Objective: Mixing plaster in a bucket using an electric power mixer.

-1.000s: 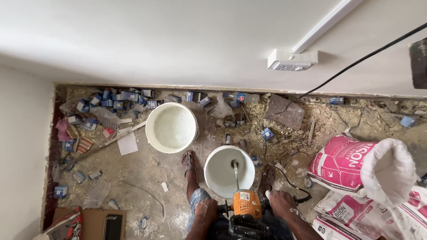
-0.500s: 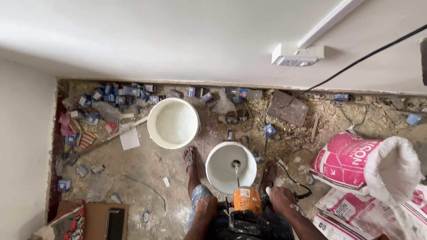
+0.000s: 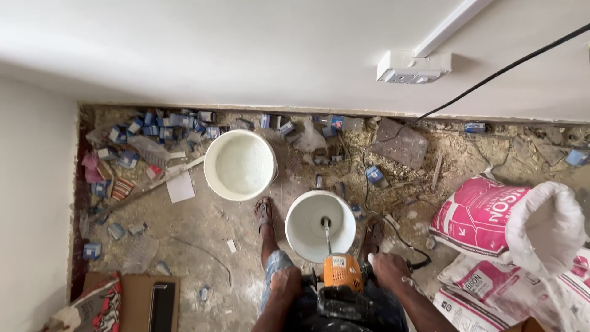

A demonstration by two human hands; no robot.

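Far left, small blue cartons (image 3: 132, 132) litter the dirt floor (image 3: 203, 246), with a second white bucket (image 3: 239, 165) standing apart. The left hand (image 3: 287, 283) has its grip closed on the mixer's side handle. The orange paddle mixer (image 3: 342, 273) sits between the knees, its shaft dropping into the white bucket (image 3: 320, 225) between the sandalled feet — a heavy, stiff tool that will likely twist hard, so both side handles look the right hold. The right hand (image 3: 388, 267) is wrapped on the opposite handle. Further right lie pink-and-white sacks (image 3: 491, 215) — one open, soft and heavy-looking.
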